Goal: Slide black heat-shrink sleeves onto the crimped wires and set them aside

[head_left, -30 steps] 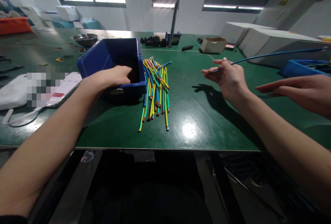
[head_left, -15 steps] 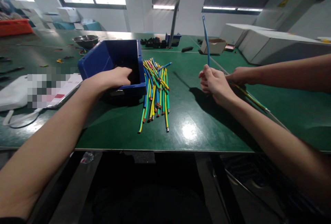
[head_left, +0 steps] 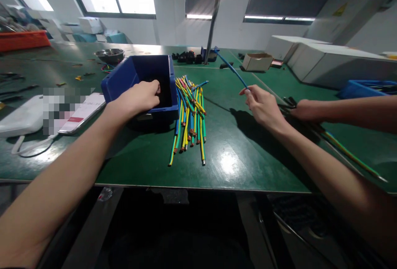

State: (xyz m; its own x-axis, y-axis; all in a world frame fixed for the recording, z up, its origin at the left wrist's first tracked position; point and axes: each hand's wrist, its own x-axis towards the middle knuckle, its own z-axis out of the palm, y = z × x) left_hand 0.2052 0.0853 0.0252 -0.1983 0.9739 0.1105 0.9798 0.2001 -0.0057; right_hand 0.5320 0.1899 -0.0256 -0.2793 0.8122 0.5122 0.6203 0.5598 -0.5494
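Observation:
My left hand point(head_left: 144, 94) reaches over the near wall of a dark blue plastic bin point(head_left: 119, 79). Its fingers are curled inward; whatever their tips pinch is hidden. Beside the bin lies a pile of cut wires point(head_left: 190, 111), green-yellow and blue, with bare copper or metal-capped ends toward me. To the right, above the table, my right hand point(head_left: 263, 105) grips one end of a blue wire point(head_left: 232, 70). That wire slants up and to the left, its free end in the air.
At the right, another person's hand point(head_left: 310, 111) is near dark pieces and a green-yellow wire point(head_left: 350, 153) on the green table point(head_left: 248, 169). A phone point(head_left: 85, 114), a white device point(head_left: 21, 116), a metal bowl point(head_left: 110, 56), a small carton point(head_left: 257, 62) and a blue tray point(head_left: 356, 89) surround the area.
The blue wire has tipped from upright to leaning left. My left hand has come up slightly in the bin. The other person's hand has moved right with the green-yellow wire.

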